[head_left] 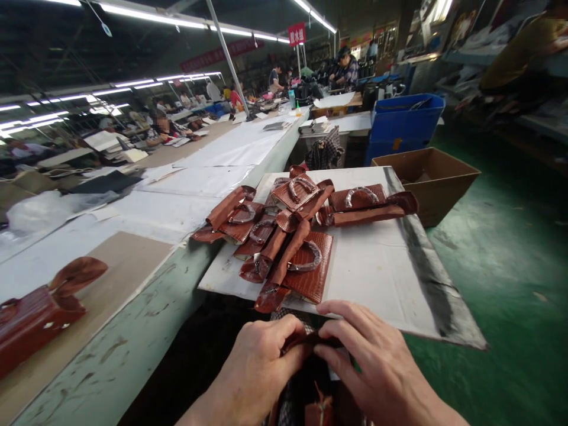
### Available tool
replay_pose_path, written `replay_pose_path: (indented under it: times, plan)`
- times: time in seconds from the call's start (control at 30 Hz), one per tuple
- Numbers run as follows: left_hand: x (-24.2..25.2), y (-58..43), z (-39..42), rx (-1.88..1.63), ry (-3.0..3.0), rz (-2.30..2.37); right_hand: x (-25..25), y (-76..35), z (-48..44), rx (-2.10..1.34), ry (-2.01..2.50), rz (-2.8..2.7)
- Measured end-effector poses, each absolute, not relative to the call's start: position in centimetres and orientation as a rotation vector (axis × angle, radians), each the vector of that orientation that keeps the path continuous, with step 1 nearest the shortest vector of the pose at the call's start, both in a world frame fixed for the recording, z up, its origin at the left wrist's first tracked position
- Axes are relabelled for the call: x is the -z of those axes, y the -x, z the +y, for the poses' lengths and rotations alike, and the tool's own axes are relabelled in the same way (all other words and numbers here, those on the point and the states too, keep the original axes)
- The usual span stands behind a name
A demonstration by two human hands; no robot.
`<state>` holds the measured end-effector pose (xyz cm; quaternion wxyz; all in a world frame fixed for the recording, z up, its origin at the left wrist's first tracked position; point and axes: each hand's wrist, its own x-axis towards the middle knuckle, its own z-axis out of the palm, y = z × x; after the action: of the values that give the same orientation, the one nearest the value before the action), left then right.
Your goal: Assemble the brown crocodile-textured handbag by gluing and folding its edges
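Note:
My left hand [260, 364] is closed at the bottom middle, thumb and fingers pinching the edge of a dark brown leather piece [310, 339]. Facing it, my right hand [368, 349] grips the same edge between thumb and fingers. Most of that piece is hidden under my hands; a reddish-brown part [317, 414] shows below, in my lap. Just beyond my fingers, a crocodile-pattern brown handbag part [313, 269] with a plastic-wrapped handle lies on a white board. Several similar handbag parts [299, 192] are piled behind it.
The white board [364, 266] juts out beside the long worktable [213, 160]. A red-brown bag [35, 328] rests on the table at left. A cardboard box [426, 177] and a blue bin [402, 127] stand at right. People work farther back.

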<state>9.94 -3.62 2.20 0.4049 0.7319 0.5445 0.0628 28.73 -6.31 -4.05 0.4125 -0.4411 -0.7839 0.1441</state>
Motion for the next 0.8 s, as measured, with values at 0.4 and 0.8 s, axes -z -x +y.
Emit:
replay_pose_path:
  times: [0.4,0.8]
  plan:
    - [-2.4,-9.9,-4.0,-0.17,-1.895,1.364,3.4,-27.2,-6.0,-0.32,1.173,-1.915]
    - [-2.8,-9.4,-3.5,-0.205,-1.807,1.353,4.3,-26.9,-4.8,-0.639,0.938,-1.679]
